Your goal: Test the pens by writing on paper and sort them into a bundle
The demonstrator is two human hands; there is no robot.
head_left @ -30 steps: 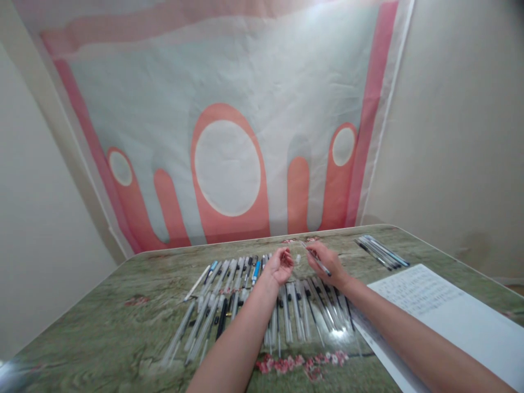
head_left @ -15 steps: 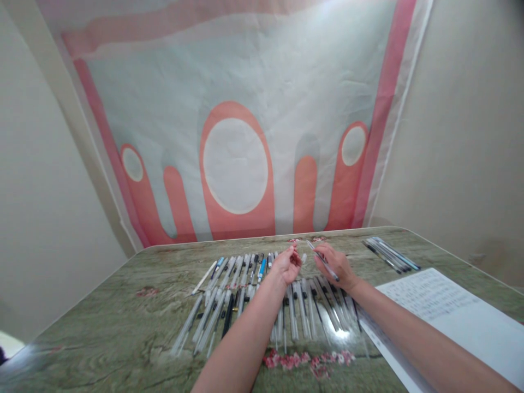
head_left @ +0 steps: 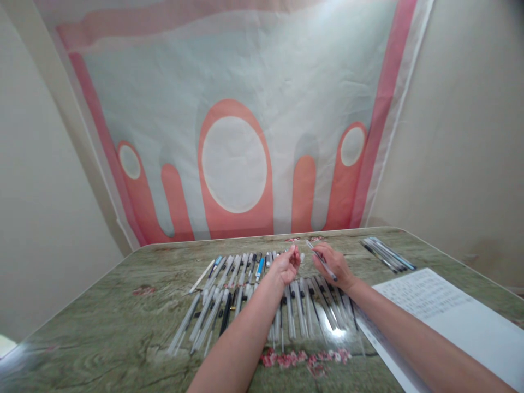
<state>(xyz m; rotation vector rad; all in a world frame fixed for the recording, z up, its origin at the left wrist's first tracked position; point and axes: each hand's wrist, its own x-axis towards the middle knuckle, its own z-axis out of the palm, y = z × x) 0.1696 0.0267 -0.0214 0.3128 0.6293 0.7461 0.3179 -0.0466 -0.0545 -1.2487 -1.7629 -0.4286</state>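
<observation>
My right hand [head_left: 334, 265] grips a slim clear pen [head_left: 325, 266], held slantwise with its tip pointing up and left. Just left of it, my left hand [head_left: 287, 266] is closed, thumb and fingers curled together; whatever may be in them is too small to make out. Below and around both hands lie disassembled pen parts: clear barrels [head_left: 301, 308], thin refills and small black pieces, set out in two rows. A blue pen part [head_left: 260, 267] rests left of my left hand. My left forearm hides part of the lower row.
Written sheets of paper [head_left: 446, 322] lie at the right, partly under my right forearm. Beyond them is a bundle of pens [head_left: 388, 254]. The wood-patterned table [head_left: 102, 311] meets a wall with a pink and grey hanging [head_left: 282, 109].
My left fingers have drawn closer together. The right hand keeps the pen at nearly the same spot, and the view has shifted slightly.
</observation>
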